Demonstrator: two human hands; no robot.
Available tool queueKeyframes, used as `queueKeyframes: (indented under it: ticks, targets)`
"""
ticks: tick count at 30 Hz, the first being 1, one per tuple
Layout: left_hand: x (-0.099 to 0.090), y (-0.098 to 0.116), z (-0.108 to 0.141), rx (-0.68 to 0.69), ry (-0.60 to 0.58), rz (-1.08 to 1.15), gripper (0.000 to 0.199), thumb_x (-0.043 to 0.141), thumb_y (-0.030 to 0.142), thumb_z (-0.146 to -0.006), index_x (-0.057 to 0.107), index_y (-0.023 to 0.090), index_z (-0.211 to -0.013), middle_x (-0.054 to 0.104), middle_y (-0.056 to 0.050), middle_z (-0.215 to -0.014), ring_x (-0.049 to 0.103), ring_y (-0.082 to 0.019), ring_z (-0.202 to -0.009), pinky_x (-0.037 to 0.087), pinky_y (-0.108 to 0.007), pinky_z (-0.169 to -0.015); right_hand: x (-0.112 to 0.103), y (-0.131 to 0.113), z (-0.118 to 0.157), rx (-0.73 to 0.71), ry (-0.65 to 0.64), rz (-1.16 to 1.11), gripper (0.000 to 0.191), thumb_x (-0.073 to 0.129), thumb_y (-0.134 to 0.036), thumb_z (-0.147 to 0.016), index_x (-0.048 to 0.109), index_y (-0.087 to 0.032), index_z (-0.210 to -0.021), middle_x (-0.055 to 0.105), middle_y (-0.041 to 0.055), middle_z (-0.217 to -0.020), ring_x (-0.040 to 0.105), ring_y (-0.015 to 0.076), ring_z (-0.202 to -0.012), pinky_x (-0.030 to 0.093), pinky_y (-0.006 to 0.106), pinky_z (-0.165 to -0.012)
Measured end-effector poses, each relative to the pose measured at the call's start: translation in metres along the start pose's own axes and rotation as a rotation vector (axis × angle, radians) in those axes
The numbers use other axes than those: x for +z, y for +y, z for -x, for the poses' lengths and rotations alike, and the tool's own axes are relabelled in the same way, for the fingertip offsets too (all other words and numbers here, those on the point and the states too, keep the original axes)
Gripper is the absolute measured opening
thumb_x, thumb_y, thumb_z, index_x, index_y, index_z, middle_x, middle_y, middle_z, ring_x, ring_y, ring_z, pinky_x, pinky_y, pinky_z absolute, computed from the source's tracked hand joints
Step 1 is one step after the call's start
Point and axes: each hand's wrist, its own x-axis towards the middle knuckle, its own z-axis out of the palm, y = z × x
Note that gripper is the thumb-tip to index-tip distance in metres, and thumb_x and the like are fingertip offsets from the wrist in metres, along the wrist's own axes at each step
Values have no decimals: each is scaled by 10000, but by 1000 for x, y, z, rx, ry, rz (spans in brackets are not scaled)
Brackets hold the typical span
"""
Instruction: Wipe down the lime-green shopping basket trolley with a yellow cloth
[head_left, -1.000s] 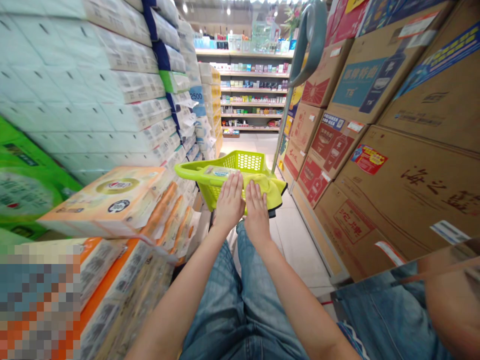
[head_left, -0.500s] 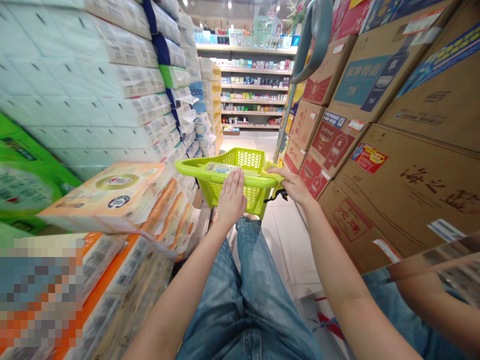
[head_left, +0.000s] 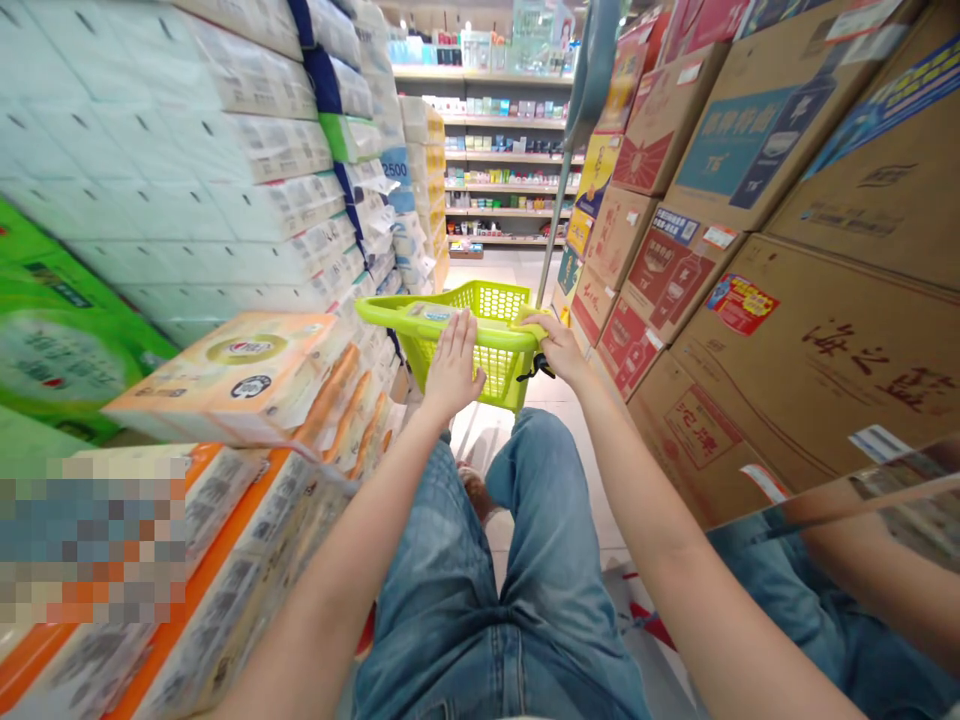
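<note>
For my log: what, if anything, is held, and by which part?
The right hand closes on the green basket's near right corner, yellow cloth seemingly bunched under its fingers. The left hand lies flat on the near rim, gripping nothing.

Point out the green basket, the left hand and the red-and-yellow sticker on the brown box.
Green basket (head_left: 507, 341): head view, on its near rim.
Left hand (head_left: 451, 376): head view, on the back of the hand.
Red-and-yellow sticker (head_left: 742, 304): head view, near its middle.

The bare right hand (head_left: 556, 340) has left the bare left hand's (head_left: 452, 368) side for the right corner of the lime-green plastic basket (head_left: 375, 312); the soft yellow cloth (head_left: 529, 317), spread out before, is bunched up there; the blue-jeaned right knee (head_left: 544, 445) is up.
</note>
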Motion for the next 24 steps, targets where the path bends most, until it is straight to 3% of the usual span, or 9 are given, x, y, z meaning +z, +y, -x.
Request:
queueKeyframes:
  ticks: [5, 9, 24]
  targets:
    - [8, -19, -15, 10, -50, 71, 786, 467, 359, -902, 123, 88, -1555, 96, -171, -1648, 19, -272, -1531, 124, -482, -1232, 8, 12, -12, -10, 8, 24, 395, 403, -113, -785, 701, -200, -1030, 703, 44, -1143, 577, 224, -1145, 414, 416, -1059]
    - [22, -26, -25, -64, -19, 120, 745, 358, 496, -973, 143, 80, -1553, 93, -180, -1646, 10, -252, -1532, 94, -461, -1236, 13, 16, -18, -17, 32, 31, 404, 387, -87, -802, 698, -184, -1040, 694, 49, -1154, 576, 208, -1156, 404, 394, -1077]
    - [49, -19, -50, -343, 54, 140, 912, 340, 721, -902, 165, 109, -1555, 85, -193, -1642, 29, -274, -1528, 103, -492, -1232, 28, 25, -26, -26, 118, 72, 424, 365, -98, -814, 696, -207, -1056, 707, 39, -1148, 567, 212, -1151, 390, 386, -1074]
